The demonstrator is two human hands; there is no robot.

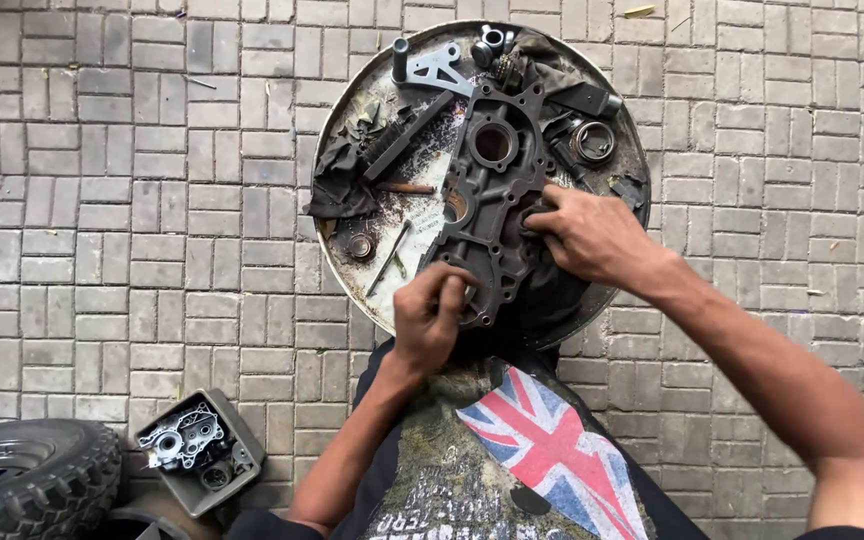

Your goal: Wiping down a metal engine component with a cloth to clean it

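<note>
A dark cast-metal engine cover (pixel 492 190) with round openings lies in a large round greasy metal pan (pixel 352 110) on the brick paving. My left hand (pixel 430 315) grips the cover's near lower edge with curled fingers. At the cover's right side my right hand (pixel 592 235) presses on it, fingers closed over its rim. In the pan around the cover lie a silver bracket (pixel 437 68), a black rag (pixel 340 180), a bearing ring (pixel 592 142), a long flat bar (pixel 407 135) and a thin rod (pixel 390 258).
A small square tray (pixel 234 455) holding a silver engine part (pixel 180 438) sits at the lower left beside a black tyre (pixel 37 480). My knees and a shirt with a flag print fill the lower middle. Grey brick paving surrounds the pan.
</note>
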